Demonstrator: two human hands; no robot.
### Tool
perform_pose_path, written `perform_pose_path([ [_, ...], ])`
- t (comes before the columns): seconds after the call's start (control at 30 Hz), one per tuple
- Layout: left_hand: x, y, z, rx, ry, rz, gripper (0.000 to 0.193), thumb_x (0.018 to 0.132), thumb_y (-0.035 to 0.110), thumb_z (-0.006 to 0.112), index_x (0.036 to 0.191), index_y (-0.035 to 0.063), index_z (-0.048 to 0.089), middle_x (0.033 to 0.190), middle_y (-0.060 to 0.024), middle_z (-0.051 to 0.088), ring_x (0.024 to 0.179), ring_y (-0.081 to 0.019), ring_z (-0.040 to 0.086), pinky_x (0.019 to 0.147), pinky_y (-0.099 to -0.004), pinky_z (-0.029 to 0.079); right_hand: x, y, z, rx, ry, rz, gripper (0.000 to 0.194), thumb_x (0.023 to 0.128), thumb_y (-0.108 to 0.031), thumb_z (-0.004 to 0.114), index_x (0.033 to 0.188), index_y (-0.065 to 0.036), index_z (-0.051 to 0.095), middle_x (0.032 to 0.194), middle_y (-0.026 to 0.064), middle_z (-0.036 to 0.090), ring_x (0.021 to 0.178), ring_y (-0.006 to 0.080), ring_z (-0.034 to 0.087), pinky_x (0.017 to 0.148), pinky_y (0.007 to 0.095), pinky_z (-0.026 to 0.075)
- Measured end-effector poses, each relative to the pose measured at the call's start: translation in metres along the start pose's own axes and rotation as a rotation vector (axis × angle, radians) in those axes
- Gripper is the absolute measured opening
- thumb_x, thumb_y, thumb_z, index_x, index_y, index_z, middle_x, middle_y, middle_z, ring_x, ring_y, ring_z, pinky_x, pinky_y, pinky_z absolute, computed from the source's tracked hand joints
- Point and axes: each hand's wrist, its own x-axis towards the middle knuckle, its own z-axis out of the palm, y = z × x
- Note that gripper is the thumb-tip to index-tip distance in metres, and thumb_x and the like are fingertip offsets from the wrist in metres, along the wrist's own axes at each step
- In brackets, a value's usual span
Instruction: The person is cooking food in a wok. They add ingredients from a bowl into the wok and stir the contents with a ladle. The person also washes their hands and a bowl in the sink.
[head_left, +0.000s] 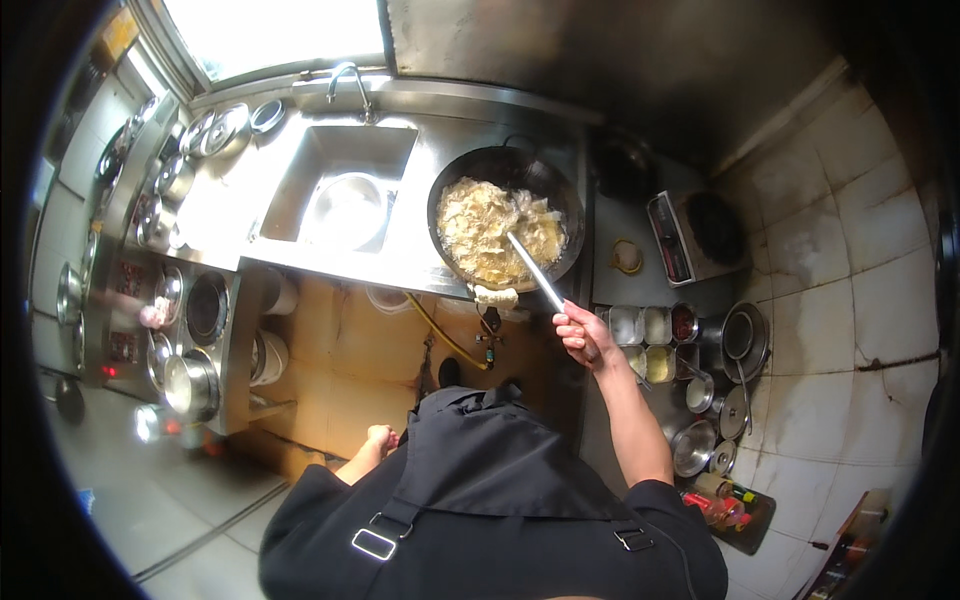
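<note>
My right hand (585, 332) grips the long metal handle of a cooking utensil (536, 271). Its far end is buried in the food, so I cannot tell whether it is a ladle or a spatula. Pale yellowish pieces of food (480, 217) fill much of a dark wok (571, 217), in bubbling, foamy liquid. A folded pale cloth (496, 296) is wrapped at the wok's near edge. Low by my left side, my left hand (384, 437) is curled in, with nothing visible in it.
Left of the wok is a steel sink (289, 161) with a metal basin (349, 210) under a faucet (349, 75). Seasoning containers (625, 325), a portable stove (701, 232) and bottles (716, 510) stand to the right. Pots (189, 386) line the left counter; a yellow hose (442, 334) hangs below.
</note>
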Motion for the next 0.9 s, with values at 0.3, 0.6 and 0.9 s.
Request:
perform_pose_path([
  [0.3, -0.032, 0.08, 0.038, -0.066, -0.044, 0.191, 0.008, 0.098, 0.008, 0.05, 0.097, 0.008, 0.058, 0.077, -0.0049, 0.063, 0.062, -0.0168, 0.064, 0.054, -0.0335, 0.058, -0.093, 0.002, 0.037, -0.798, 0.166, -0.16, 0.071, 0.103, -0.011, 0.059, 0.164, -0.015, 0.024, 0.087, 0.0022, 0.054, 0.051, 0.007, 0.045, 0.041, 0.0242, 0.042],
  [0.6, -0.045, 0.121, 0.063, -0.016, -0.041, 0.255, 0.015, 0.1, 0.009, 0.052, 0.113, 0.0054, 0.059, 0.086, -0.0059, 0.066, 0.068, -0.0169, 0.067, 0.058, -0.0325, 0.059, -0.064, 0.035, 0.012, -1.826, 0.43, -0.513, 0.073, 0.089, -0.019, 0.073, 0.155, -0.011, 0.042, 0.082, 0.0157, 0.068, 0.062, 0.0175, 0.064, 0.069, 0.0372, 0.056],
  [0.9, -0.03, 0.078, 0.032, 0.035, -0.043, 0.136, 0.012, 0.099, 0.009, 0.05, 0.107, 0.0082, 0.059, 0.08, -0.0058, 0.065, 0.065, -0.0192, 0.066, 0.058, -0.0356, 0.059, -0.024, -0.014, 0.004, -1.747, 0.521, -0.913, 0.066, 0.095, -0.013, 0.069, 0.156, -0.009, 0.044, 0.069, 0.0052, 0.062, 0.046, 0.0088, 0.052, 0.044, 0.0299, 0.046],
])
